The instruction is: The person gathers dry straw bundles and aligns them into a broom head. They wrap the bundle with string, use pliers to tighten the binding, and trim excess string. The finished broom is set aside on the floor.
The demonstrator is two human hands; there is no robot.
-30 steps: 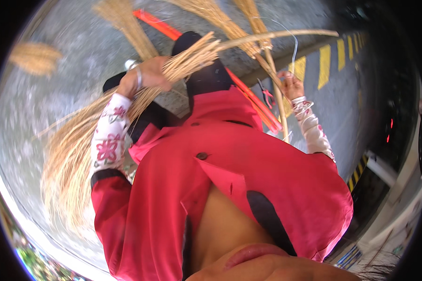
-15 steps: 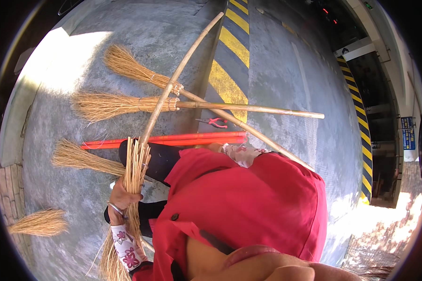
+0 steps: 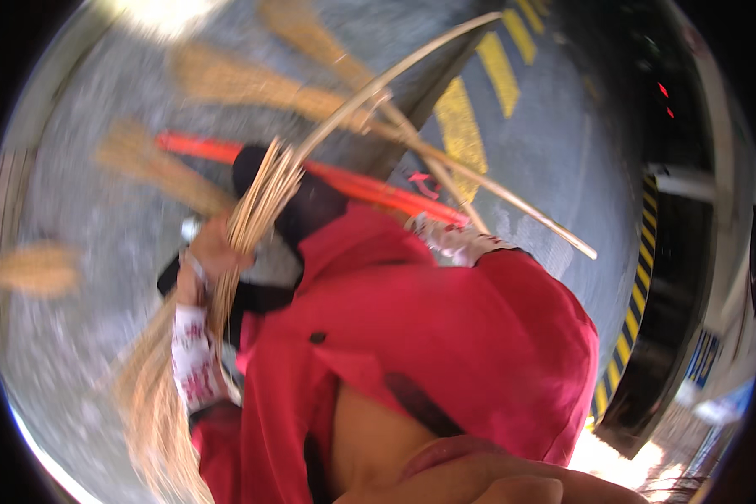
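My left hand is closed around the stalk bundle of a straw broom. The cut stalk ends point up past my fist. The broom's brush fans out beside my left forearm at the lower left. From the top of the bundle a long bamboo handle runs up and to the right. My right arm, in a flowered sleeve, reaches down next to red poles. Most of the right hand is hidden by my red jacket, so its fingers do not show. A bracelet circles my left wrist.
Two more brooms, one nearer and one farther, lie on the concrete with crossing handles. Other brush heads lie at the left. Red-handled pliers sit near a yellow-striped raised edge. The picture is blurred.
The view has swung, so floor items appear shifted upward and tilted. The broom in my left hand leans further right at its handle end. My left hand keeps its hold.
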